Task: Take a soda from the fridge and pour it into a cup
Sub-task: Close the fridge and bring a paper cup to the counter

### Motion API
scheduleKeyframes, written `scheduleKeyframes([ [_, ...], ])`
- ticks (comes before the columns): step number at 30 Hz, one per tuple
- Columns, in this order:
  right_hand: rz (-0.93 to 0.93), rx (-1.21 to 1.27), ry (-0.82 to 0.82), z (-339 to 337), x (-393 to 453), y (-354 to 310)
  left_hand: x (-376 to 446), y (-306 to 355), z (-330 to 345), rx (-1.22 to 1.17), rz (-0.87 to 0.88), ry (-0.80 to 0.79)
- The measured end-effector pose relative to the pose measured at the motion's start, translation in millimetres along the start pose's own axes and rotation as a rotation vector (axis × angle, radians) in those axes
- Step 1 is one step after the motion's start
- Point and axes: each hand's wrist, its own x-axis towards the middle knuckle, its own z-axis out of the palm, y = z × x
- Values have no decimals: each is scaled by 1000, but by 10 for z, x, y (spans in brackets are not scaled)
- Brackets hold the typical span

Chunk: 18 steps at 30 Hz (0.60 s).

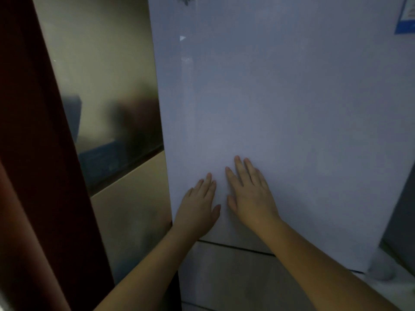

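Far left: a dark red curtain (33, 153) is seen hanging down the left edge of the view.
Left of centre: a glossy beige panel (107, 86) is seen beside the curtain, with blurred dark and blue reflections on it; what is reflected cannot be told.
Fridge: the pale upper door (280, 97) of the fridge is seen closed, filling the middle and right of the view; a dark seam is seen below it, above a lower door (224, 277).
Left hand (198, 205): laid flat against the upper door near its left edge and low down; its fingers (207, 182) are held straight and close together, and nothing is held.
Right hand (251, 194): pressed flat on the same door just beside the left hand, slightly higher; its fingers (239, 169) are stretched out, slightly spread, and nothing is held.
Soda: not in view; with the door closed its place cannot be told.
Upper right corner: part of a blue and white sticker (406, 16) is seen on the door.
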Motion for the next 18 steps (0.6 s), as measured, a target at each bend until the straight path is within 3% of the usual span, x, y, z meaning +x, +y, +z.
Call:
scheduleKeyframes([
  [7,1,73,-31,-95,-284,-8,-70,33,23,-79,6,-32],
  [18,98,151,-315,-409,-991,-162,-729,195,-141,107,-24,-210],
])
